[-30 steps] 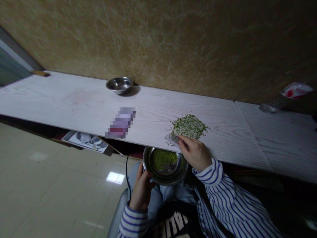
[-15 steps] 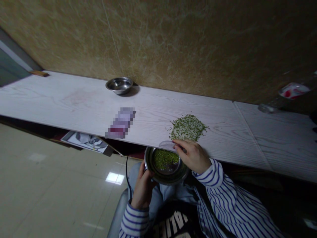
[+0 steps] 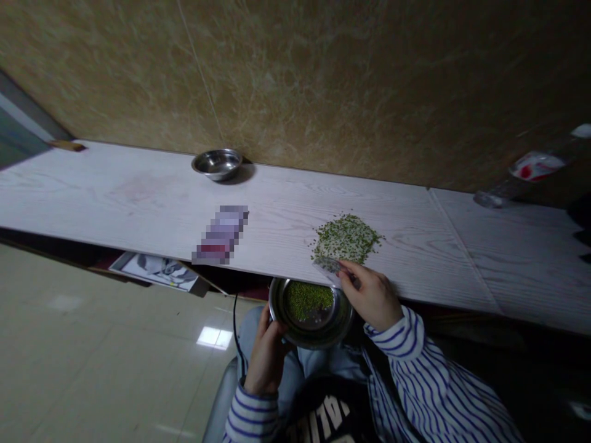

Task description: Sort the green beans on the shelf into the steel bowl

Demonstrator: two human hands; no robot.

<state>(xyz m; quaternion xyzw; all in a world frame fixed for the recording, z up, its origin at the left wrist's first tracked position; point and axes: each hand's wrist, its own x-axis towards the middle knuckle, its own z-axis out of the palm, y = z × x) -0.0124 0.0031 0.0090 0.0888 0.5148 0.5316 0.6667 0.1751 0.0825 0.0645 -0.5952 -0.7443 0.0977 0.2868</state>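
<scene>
Green grains (image 3: pixel 347 239) lie scattered by the front edge of the white counter (image 3: pixel 277 209), light and probably quick to roll. At their near fringe, the right hand (image 3: pixel 373 296) pinches a clear piece (image 3: pixel 327 266), likely thin and bendy, best gripped by its end. Below, the left hand (image 3: pixel 266 354) grasps a steel bowl (image 3: pixel 342 323) at its rim, rigid, perhaps slippery, more grains inside. Beyond, a second bowl (image 3: pixel 217 165).

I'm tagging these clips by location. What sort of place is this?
Indoors, possibly a workroom or office-like room, though too little shows to be sure: a long white wood-grain counter runs along a brown marble-patterned wall, with a glossy tiled floor beside it.
</scene>
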